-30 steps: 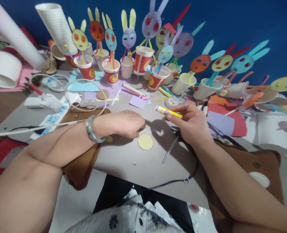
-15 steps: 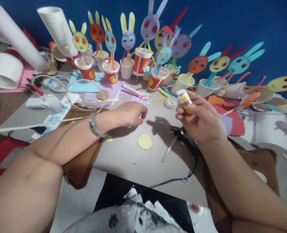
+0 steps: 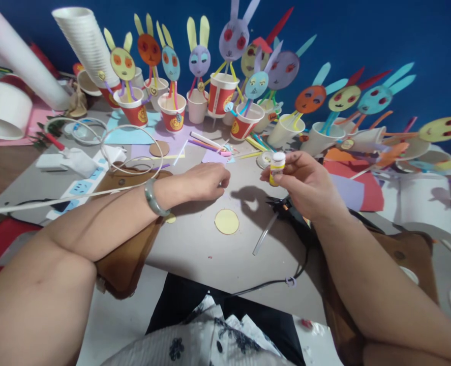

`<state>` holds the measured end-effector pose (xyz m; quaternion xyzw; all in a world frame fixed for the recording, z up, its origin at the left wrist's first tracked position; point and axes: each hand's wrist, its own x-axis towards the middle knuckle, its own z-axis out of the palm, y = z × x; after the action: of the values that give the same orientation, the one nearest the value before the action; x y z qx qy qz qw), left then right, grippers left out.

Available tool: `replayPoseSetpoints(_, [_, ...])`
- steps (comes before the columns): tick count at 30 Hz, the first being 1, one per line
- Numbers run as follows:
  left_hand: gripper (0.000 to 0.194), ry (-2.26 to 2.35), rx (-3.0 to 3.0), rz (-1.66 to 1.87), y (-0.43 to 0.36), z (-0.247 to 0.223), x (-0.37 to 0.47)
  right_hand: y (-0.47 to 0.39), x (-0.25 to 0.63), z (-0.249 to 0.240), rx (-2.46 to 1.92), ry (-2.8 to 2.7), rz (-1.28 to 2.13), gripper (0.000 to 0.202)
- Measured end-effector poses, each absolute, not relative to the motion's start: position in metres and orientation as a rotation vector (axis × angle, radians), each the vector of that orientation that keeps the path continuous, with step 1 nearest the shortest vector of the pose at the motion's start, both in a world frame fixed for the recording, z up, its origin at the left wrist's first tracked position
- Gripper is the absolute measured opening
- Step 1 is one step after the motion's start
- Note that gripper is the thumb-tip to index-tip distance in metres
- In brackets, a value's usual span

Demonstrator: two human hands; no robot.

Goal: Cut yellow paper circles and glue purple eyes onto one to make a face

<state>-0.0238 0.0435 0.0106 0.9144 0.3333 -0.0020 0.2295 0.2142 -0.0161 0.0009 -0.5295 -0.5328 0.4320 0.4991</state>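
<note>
In my right hand [image 3: 305,183] is a small yellow-labelled bottle [image 3: 276,169] with a white top, pinched upright between thumb and fingers above the table. My left hand [image 3: 206,181], a green bangle on its wrist, rests over the table with curled fingers; whatever they might hold is hidden. Between the hands and nearer to me lies a pale yellow paper disc [image 3: 227,221]. Below the bottle are black-jawed pliers [image 3: 280,204], partly under my right wrist, and beside them a clear stick [image 3: 265,235].
Paper rabbit figures [image 3: 199,61] on paper cups [image 3: 174,113] line the back. A white cable [image 3: 133,125] loops over a power strip [image 3: 81,188] at left. Red paper [image 3: 357,178] lies at right. Brown pads [image 3: 128,264] sit beneath my forearms. A black cord [image 3: 256,288] crosses the front.
My right hand has moved slightly left and lower, turning the tilted bottle upright. My left hand stays nearly in place.
</note>
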Motion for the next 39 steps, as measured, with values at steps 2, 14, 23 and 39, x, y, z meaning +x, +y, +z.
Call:
replayPoseSetpoints(2, [0.025,0.910,2.519,-0.014,0.043,0.011,-0.023,-0.016,0.214,-0.002,-1.303,-1.358,1.017,0.034])
replayPoseSetpoints(14, [0.026,0.871,2.578,-0.080,0.042,0.011,-0.019,-0.005,0.221,-0.014,-1.498,-1.684,0.825,0.016])
replayPoseSetpoints(23, [0.022,0.843,2.594,-0.116,0.039,0.011,-0.016,-0.003,0.225,-0.021,-1.644,-1.815,0.645,0.013])
replayPoseSetpoints(39, [0.022,0.876,2.612,-0.126,0.036,0.010,-0.012,-0.031,0.204,-0.002,-1.466,-1.821,0.085,0.030])
